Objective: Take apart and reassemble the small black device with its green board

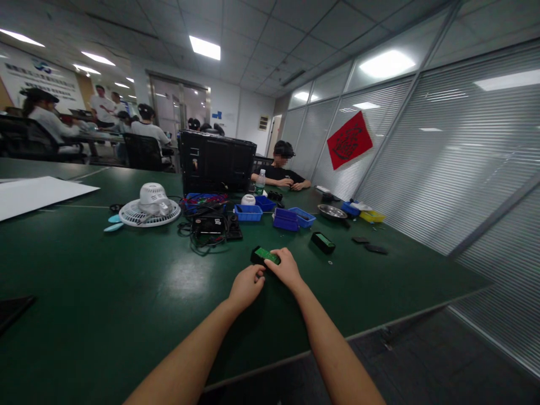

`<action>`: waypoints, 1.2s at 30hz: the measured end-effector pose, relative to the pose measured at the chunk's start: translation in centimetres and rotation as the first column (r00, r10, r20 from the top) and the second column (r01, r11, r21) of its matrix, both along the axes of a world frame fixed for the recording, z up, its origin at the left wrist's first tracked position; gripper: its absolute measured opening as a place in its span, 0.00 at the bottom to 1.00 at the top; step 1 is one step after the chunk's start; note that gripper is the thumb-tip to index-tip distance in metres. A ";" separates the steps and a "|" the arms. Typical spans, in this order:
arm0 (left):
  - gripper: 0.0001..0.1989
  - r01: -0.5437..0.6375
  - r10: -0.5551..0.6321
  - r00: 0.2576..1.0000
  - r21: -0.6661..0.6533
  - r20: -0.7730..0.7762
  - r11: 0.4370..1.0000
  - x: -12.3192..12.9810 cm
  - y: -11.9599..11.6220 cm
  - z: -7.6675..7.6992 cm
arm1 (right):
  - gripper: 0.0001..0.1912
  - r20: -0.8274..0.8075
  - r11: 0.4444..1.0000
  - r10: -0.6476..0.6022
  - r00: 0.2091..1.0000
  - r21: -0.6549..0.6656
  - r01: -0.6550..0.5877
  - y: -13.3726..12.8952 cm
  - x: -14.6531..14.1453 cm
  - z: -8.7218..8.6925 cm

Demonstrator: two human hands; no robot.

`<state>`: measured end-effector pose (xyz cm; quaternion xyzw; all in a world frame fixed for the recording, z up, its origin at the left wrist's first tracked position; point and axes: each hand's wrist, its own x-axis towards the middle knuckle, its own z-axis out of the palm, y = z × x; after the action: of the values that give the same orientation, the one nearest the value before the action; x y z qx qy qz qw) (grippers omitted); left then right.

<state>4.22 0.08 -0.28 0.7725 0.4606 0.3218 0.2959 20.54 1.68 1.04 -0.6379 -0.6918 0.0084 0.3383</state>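
Note:
A small black case with a green circuit board (264, 254) in its open top rests on the green table in front of me. My right hand (287, 269) grips it from the right, thumb on the near side and fingers over the board's right end. Close by its near edge, my left hand (247, 288) has its fingers curled closed; whatever they may hold is hidden. A second black case with a green board (324, 242) lies further right, apart from both hands, with a small pale ring (330, 262) near it.
Blue bins (248, 212) stand beyond my hands, beside tangled cables and a black device (208, 225). A white fan (149, 211) lies left. A metal dish (332, 212), yellow bin (372, 216) and flat black pieces (374, 248) are right. A person (282, 169) sits opposite, by a large black panel (217, 163).

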 end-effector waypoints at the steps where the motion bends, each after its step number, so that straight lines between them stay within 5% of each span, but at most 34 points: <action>1: 0.13 0.002 -0.002 1.000 -0.002 -0.003 1.000 0.0 0.0 0.0 | 0.18 0.001 1.000 0.008 1.000 -0.008 -0.008 0.0 0.1 -0.1; 6: 0.13 -0.002 0.002 1.000 0.016 0.010 1.000 -0.1 0.1 0.1 | 0.22 0.009 0.997 0.053 0.999 -0.056 -0.053 0.1 0.2 -0.4; 12: 0.16 -0.145 0.140 0.986 0.043 0.089 0.989 -0.4 0.5 0.0 | 0.18 -0.098 0.980 0.174 0.980 -0.085 -0.182 -0.2 -0.5 0.2; 18: 0.25 -0.294 0.288 0.954 0.063 0.085 0.954 -1.0 1.3 -0.3 | 0.27 -0.548 0.817 0.252 0.798 -0.321 -0.479 -0.7 -1.5 0.2; 21: 0.29 -0.325 0.323 0.946 0.107 0.030 0.940 -1.1 1.3 -0.3 | 0.27 -0.639 0.781 0.258 0.724 -0.303 -0.546 -0.7 -1.9 0.0; 25: 0.30 -0.319 0.325 0.945 0.121 -0.031 0.940 -1.1 1.0 -0.2 | 0.26 -0.675 0.798 0.275 0.684 -0.236 -0.554 -0.2 -1.8 -0.3; 30: 0.29 -0.394 0.398 0.901 0.058 -0.171 0.917 -1.7 0.9 0.2 | 0.22 -0.600 0.860 0.231 0.766 -0.243 -0.449 0.8 -0.7 -1.4; 36: 0.29 -0.455 0.447 0.875 0.002 -0.187 0.891 -3.5 0.7 0.8 | 0.18 -0.550 0.868 0.193 0.813 -0.290 -0.402 1.1 0.0 -1.7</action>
<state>0.75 0.80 0.53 0.6637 0.6595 0.3002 0.1854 20.55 2.81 -0.65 -0.5487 -0.6559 0.3671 0.3661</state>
